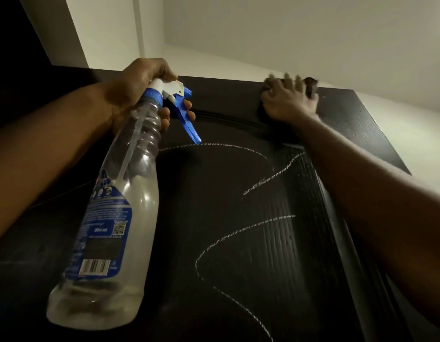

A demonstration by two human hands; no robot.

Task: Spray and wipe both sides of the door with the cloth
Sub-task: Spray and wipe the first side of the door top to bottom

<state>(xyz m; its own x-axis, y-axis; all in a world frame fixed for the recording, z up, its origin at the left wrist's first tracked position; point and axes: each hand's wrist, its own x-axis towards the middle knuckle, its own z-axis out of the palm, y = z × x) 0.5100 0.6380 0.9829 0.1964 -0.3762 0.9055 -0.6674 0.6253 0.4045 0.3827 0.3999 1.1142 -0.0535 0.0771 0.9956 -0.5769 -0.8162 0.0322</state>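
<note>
The dark door (238, 280) in front of me shows a wood grain and a raised moulding below its top edge. A thin white line (241, 229) zigzags down its panel. Near the top edge a dark, blurred cloth (311, 86) lies against it under my right hand (288, 101).

Door (238, 255): near-black brown, with fine wood-grain streaks that show most clearly on the right side.
Zigzag line (261, 222) on the door: pale white, broken and dotted.
Spray bottle (137, 193): clear body.
Label (103, 233): blue with white print and a black-and-white barcode.
Trigger (187, 122): blue.
Nozzle head (175, 86): white.
Cloth (311, 86): dark, possibly brown; blurred.
Wall (288, 33): off-white.
</note>
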